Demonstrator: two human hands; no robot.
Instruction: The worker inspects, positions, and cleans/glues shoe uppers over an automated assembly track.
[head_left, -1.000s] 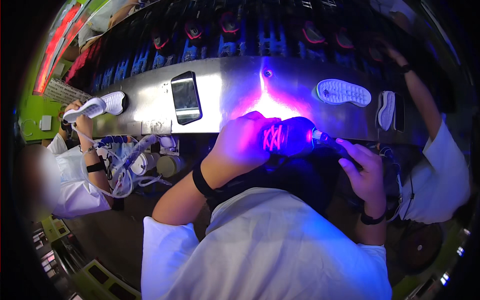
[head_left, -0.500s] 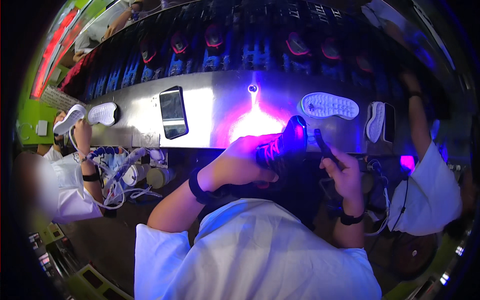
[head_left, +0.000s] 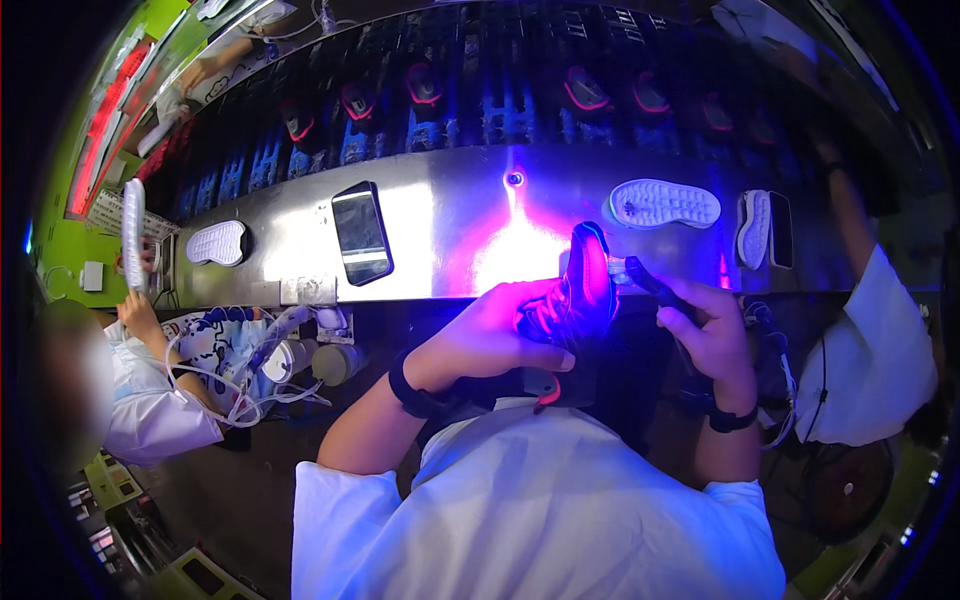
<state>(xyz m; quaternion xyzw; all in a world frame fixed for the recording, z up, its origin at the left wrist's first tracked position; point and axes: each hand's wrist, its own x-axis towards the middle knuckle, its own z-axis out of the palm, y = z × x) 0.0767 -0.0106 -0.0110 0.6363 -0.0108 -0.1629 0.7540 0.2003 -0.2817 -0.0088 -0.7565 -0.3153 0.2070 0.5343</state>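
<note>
My left hand (head_left: 490, 338) is closed around a dark shoe upper (head_left: 588, 285) with pink laces, held off the bench's near edge, its toe up and its underside turned rightward. In my right hand (head_left: 710, 332) is a black-handled brush (head_left: 648, 277). Its pale tip meets the right edge of the upper, or comes very close to it. Purple light falls on the upper and both hands. A white shoe sole (head_left: 665, 204) lies on the bench beyond the brush.
A phone (head_left: 362, 233) lies on the metal bench (head_left: 430, 200). Another sole (head_left: 754, 231) sits beside a second phone (head_left: 781, 230) at right. Beyond runs a dark rack with several shoe uppers (head_left: 424, 85). At left, a co-worker holds a white sole (head_left: 134, 235); another person (head_left: 868, 350) works at right.
My right hand has brought the brush tip up to the shoe upper from the right. The upper has turned to show more of its underside. The left co-worker's sole now stands upright.
</note>
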